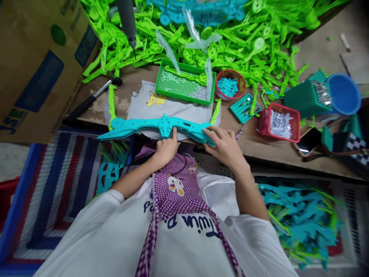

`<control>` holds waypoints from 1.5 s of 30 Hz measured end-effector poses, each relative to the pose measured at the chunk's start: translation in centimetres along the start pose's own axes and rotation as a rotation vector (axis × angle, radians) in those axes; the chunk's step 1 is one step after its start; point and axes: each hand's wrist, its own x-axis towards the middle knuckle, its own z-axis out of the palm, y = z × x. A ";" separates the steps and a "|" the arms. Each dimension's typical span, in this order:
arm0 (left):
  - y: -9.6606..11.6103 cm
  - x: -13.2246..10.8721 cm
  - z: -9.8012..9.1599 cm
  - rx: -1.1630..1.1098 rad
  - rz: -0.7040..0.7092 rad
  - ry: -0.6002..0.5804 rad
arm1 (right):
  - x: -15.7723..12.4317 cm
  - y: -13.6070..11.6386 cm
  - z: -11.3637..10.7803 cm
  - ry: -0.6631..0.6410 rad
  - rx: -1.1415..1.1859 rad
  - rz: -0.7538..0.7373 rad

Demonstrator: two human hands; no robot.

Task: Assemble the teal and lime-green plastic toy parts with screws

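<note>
Two hands work on one turquoise bow-shaped part at the near edge of the worktop.

The left hand puts its straight index finger at the middle, and whether its other fingers hold anything I cannot tell; the right hand holds the right end between thumb and fingers; the left tip seems to overhang the edge, so uneven pressing could tip the part; pulling the cloth could disturb the green tray; the part's underside is hidden; the driver is cut off above.

Brown workbench under a pale cloth, a hammer, two red baskets and heaped lime-green parts.
</note>
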 end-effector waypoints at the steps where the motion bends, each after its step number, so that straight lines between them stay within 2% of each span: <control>1: 0.0 0.0 0.0 0.003 0.002 0.001 | -0.3 -0.2 0.6 0.014 -0.029 0.019; 5: 0.0 0.0 0.0 0.013 -0.004 0.007 | -0.4 -0.5 3.0 0.059 -0.092 0.127; 8: 0.0 0.0 0.1 0.015 -0.006 0.017 | -0.5 -0.6 4.0 0.089 -0.082 0.147; 18: 0.0 0.0 0.2 0.003 0.005 0.027 | -0.4 -0.3 3.2 0.080 0.039 0.146; 23: -0.2 0.0 0.2 0.004 0.012 0.021 | -1.2 -0.4 4.7 0.260 0.174 0.388; 25: -0.2 0.1 0.4 0.004 0.018 0.029 | -1.8 -0.6 4.9 0.289 0.160 0.429; 28: -0.2 0.2 0.5 0.016 0.015 0.025 | -2.2 -1.8 4.2 0.369 0.095 0.412; 30: -0.2 0.3 0.6 0.025 0.014 0.021 | -1.4 -3.1 3.6 0.386 0.066 0.352; 33: -0.3 0.2 0.6 0.026 0.015 0.038 | 1.4 -5.0 3.4 0.246 0.092 0.179; 35: -0.4 0.1 0.5 0.029 0.018 0.042 | 3.6 -5.7 3.8 0.143 0.121 0.115; 37: -0.5 -0.1 0.3 0.033 0.031 0.029 | 5.1 -5.8 4.4 0.110 0.130 0.124; 39: -0.7 -0.3 0.2 0.033 0.048 0.017 | 5.8 -5.7 4.9 0.133 0.121 0.149; 45: -2.0 -0.9 0.4 0.067 0.098 0.042 | 5.3 -5.9 5.2 0.208 0.108 0.166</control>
